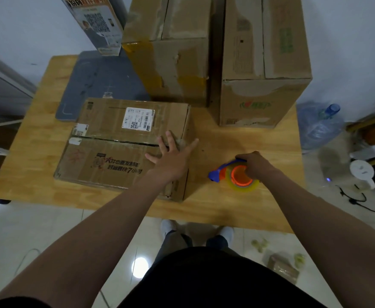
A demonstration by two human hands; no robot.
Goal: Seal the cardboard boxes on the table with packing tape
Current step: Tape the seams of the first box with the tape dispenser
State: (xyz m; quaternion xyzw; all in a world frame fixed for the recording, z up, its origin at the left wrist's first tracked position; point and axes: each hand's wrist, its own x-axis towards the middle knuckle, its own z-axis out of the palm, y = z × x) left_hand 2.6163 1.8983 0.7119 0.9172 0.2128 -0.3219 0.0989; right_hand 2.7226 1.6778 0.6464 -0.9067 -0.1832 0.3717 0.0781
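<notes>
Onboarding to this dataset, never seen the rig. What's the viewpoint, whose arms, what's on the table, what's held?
No robot here: one picture, from a wide-angle camera worn on a person's head, looking down at their bare arms. The left hand lies open on a flat brown cardboard box whose top seam gapes. The right hand grips a blue-and-orange tape dispenser with a yellowish roll, resting on the light wooden table. Two taller brown cardboard boxes stand behind, beside a grey mat.

boxes: matt scuffed cardboard | table: smooth wood | tape dispenser: glossy plastic
</notes>
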